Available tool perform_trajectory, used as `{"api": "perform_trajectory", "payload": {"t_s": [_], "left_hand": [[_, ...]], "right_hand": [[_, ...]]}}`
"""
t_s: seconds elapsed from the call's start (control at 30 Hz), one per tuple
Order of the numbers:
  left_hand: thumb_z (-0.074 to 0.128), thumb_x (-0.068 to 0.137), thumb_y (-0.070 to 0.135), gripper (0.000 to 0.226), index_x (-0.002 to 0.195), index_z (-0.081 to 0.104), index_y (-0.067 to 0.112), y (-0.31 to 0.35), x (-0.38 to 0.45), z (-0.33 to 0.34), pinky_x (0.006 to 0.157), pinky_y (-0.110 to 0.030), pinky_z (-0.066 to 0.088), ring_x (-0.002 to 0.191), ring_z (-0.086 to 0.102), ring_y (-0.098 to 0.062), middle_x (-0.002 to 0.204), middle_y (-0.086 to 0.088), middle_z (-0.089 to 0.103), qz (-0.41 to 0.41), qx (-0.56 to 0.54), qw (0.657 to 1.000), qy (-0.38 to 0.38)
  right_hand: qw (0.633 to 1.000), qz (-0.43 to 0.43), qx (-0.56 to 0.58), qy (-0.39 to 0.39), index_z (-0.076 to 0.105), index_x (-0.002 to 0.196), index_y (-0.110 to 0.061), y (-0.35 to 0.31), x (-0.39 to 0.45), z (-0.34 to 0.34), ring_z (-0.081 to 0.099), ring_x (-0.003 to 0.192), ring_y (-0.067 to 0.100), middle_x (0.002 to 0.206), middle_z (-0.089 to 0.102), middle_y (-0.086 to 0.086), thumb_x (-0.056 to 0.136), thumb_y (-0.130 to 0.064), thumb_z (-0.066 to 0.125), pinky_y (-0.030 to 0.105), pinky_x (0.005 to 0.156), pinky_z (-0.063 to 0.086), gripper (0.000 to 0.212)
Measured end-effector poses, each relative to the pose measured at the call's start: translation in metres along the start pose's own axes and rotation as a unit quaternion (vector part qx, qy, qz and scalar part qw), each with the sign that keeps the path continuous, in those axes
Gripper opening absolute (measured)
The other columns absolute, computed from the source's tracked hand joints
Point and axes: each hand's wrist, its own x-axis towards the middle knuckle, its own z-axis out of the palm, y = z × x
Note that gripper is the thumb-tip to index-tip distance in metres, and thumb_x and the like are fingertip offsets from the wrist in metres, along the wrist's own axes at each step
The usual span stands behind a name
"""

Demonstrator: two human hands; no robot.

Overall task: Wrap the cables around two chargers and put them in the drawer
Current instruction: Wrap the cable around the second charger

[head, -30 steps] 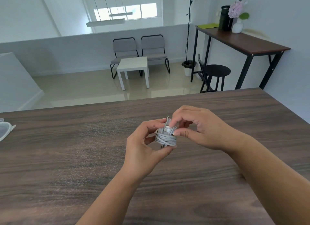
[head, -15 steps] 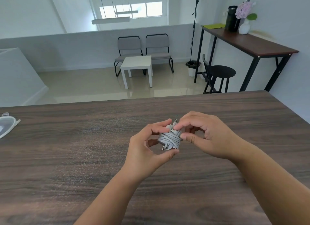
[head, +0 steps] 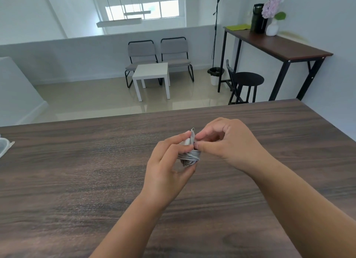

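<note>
1. The charger (head: pixel 189 155), its grey cable wound round it in tight loops, is above the middle of the table (head: pixel 77 180), held between your two hands.
2. Your left hand (head: pixel 167 167), at the charger's 8 o'clock, grips it with thumb below and curled fingers on top.
3. Your right hand (head: pixel 229 140), at its 2 o'clock, pinches the cable end at the top of the bundle between thumb and forefinger.
4. A clear lid (head: pixel 4 147) lies at the table's 9 o'clock edge.

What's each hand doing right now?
Left hand: grips the cable-wrapped charger.
Right hand: pinches the cable end at the charger's top.
</note>
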Motion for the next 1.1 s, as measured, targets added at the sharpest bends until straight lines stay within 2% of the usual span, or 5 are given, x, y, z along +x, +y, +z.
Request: {"api": "perform_trajectory", "payload": {"t_s": [0.2, 0.43, 0.67, 0.83, 1.1], "left_hand": [[0.086, 0.070, 0.008, 0.042, 0.103, 0.061, 0.015, -0.003, 0.000, -0.001, 0.088, -0.040, 0.054, 0.115, 0.061, -0.015, 0.129, 0.008, 0.056, 0.051, 0.040, 0.998, 0.015], [0.086, 0.070, 0.009, 0.042, 0.102, 0.061, 0.017, -0.005, 0.000, -0.001, 0.085, -0.038, 0.054, 0.108, 0.063, -0.016, 0.127, 0.006, 0.059, 0.061, 0.063, 0.996, 0.020], [0.088, 0.067, 0.009, 0.041, 0.100, 0.063, 0.015, -0.005, 0.001, 0.000, 0.082, -0.040, 0.054, 0.106, 0.064, -0.016, 0.124, 0.003, 0.062, 0.052, 0.056, 0.997, 0.022], [0.089, 0.067, 0.009, 0.036, 0.097, 0.069, 0.011, -0.001, 0.000, -0.003, 0.080, -0.042, 0.057, 0.111, 0.065, -0.015, 0.123, 0.002, 0.065, -0.027, -0.023, 0.999, -0.008], [0.090, 0.063, 0.019, 0.057, 0.108, 0.057, 0.030, 0.007, -0.004, -0.008, 0.081, -0.036, 0.058, 0.111, 0.064, -0.014, 0.119, 0.019, 0.066, -0.156, -0.100, 0.979, -0.078]], "right_hand": [[0.994, 0.000, -0.101, -0.034, 0.077, 0.079, -0.029, -0.014, 0.004, -0.002, 0.064, 0.068, -0.002, 0.072, 0.072, -0.012, 0.072, -0.027, 0.081, 0.014, 0.065, 0.051, 0.008], [0.984, -0.048, -0.168, -0.022, 0.078, 0.085, -0.024, -0.014, 0.002, 0.007, 0.066, 0.068, 0.000, 0.070, 0.072, -0.011, 0.074, -0.024, 0.076, 0.011, 0.068, 0.051, 0.011], [0.988, -0.073, -0.133, 0.021, 0.074, 0.070, -0.022, -0.007, 0.004, 0.013, 0.063, 0.061, 0.004, 0.057, 0.064, -0.012, 0.068, -0.020, 0.076, 0.013, 0.056, 0.049, 0.003], [0.996, -0.040, -0.080, -0.018, 0.069, 0.064, -0.017, -0.005, 0.009, 0.008, 0.050, 0.047, 0.000, 0.052, 0.059, -0.010, 0.063, -0.014, 0.078, 0.012, 0.049, 0.039, 0.009], [0.993, 0.048, -0.033, -0.103, 0.063, 0.059, -0.013, 0.009, 0.012, 0.010, 0.046, 0.048, 0.007, 0.050, 0.055, -0.008, 0.065, -0.013, 0.071, 0.022, 0.049, 0.039, 0.010]]}}
